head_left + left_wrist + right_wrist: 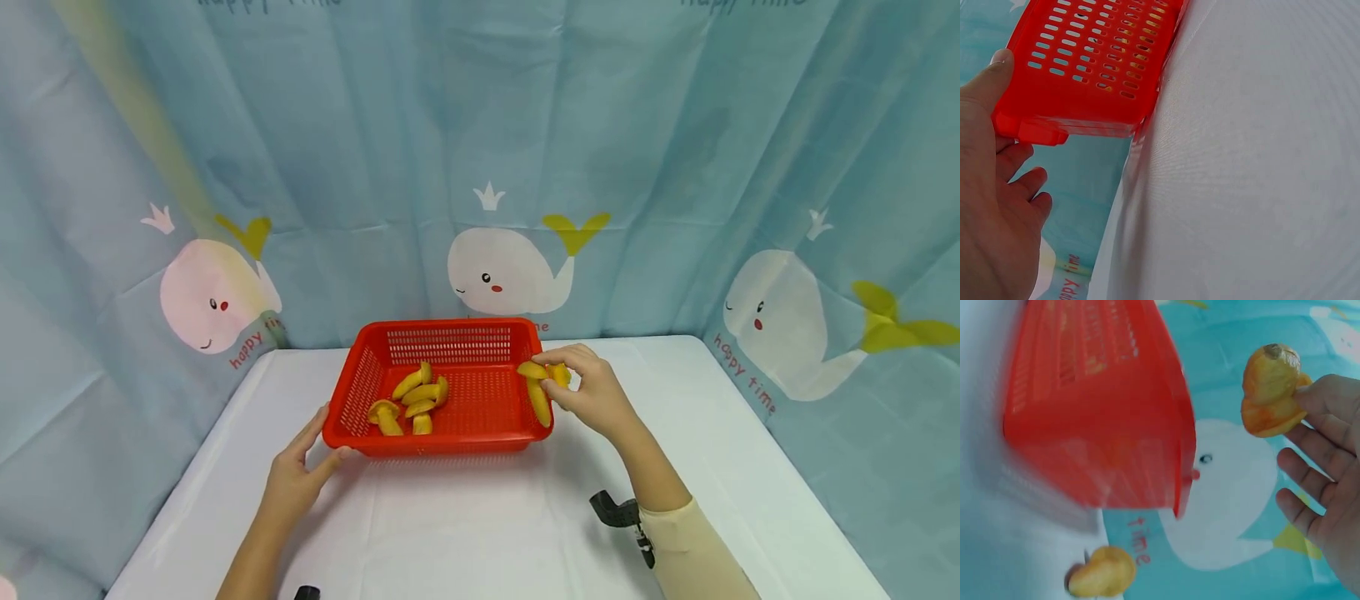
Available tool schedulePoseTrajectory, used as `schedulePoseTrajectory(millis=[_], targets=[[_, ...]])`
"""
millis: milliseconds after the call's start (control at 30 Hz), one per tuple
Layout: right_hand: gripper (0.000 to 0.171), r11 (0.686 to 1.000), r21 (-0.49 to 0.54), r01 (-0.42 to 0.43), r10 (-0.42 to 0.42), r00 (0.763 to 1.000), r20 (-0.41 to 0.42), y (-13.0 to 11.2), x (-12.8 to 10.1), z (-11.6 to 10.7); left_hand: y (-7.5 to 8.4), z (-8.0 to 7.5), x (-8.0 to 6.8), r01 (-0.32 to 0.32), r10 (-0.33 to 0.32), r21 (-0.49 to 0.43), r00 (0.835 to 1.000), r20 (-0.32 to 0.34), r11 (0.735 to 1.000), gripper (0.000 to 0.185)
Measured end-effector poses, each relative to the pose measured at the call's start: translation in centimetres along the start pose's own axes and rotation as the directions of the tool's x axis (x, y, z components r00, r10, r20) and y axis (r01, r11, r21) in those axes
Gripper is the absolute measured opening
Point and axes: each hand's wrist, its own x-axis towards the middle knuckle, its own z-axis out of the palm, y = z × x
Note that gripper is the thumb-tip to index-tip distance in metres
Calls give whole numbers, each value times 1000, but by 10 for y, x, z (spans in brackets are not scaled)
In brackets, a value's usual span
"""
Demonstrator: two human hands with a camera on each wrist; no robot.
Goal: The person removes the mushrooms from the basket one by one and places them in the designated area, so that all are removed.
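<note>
My left hand (294, 479) holds the left rim of a red plastic basket (468, 443), thumb on one side and fingers against the rim's underside, as the left wrist view shows. Several yellow mushrooms (411, 384) lie in the basket's left half. Between thumb and fingertips, my right hand (592, 392) pinches another yellow mushroom (1271, 390) by its cap edge, stem downward, at the right rim of the basket. One more mushroom (1105, 572) lies on the white table outside the basket's right end; in the head view my right hand partly hides it.
A white cloth covers the table (450, 533). Close behind the basket hangs a blue-green curtain (360, 275) with whale prints, which also runs along both sides. A black curved strap mount (617, 510) sits at the right wrist.
</note>
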Motion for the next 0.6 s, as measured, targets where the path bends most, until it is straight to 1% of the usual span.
schedulePoseTrajectory(millis=[133, 333, 500, 600], targets=[[31, 1000, -24, 8, -8, 999, -31, 16, 1, -7, -1, 1, -1, 12, -12, 21, 1000, 1, 1000, 82], [30, 999, -41, -7, 3, 997, -77, 38, 4, -23, -3, 0, 1, -7, 7, 9, 1000, -4, 1000, 83], [29, 995, -72, -75, 65, 989, -130, 56, 0, -39, -5, 1, 0, 8, -8, 20, 1000, 1, 1000, 82], [29, 990, -80, -116, 102, 982, -157, 65, -3, -45, -5, 1, 1, -21, 21, 12, 1000, -8, 1000, 83]])
